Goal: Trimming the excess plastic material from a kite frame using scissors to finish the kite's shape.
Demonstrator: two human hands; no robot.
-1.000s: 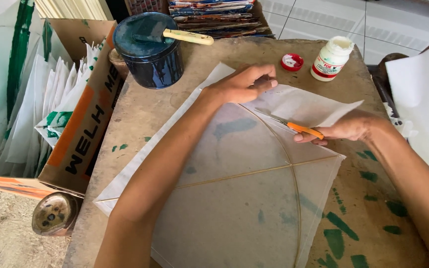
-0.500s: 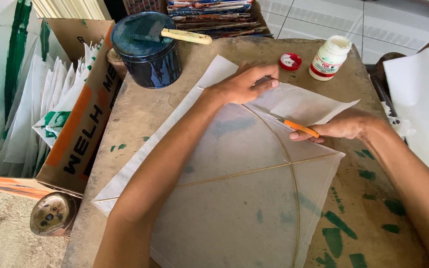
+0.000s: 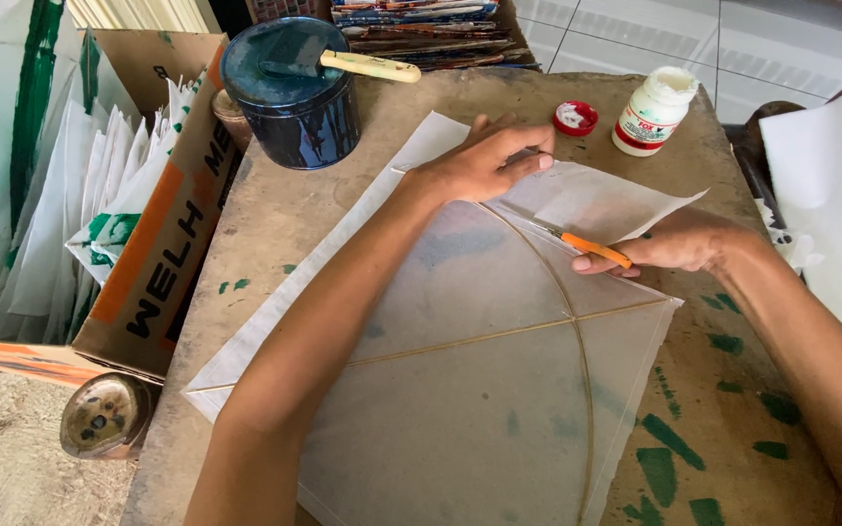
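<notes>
thin translucent paper kite sheet with bamboo ribs (image 3: 499,390), frame centre: light, tear-prone, best pinned flat | left hand (image 3: 484,161) fingers spread, pressing paper | right hand (image 3: 679,244) fingers closed on orange-handled cutter (image 3: 592,248)

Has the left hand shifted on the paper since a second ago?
Yes, slightly: the left hand has slid away from the person, toward the red cap.

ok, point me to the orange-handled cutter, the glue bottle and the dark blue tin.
orange-handled cutter (image 3: 596,249), head view, on the orange handle by the fingers.
glue bottle (image 3: 653,110), head view, on the white body.
dark blue tin (image 3: 294,117), head view, on the side wall.
</notes>
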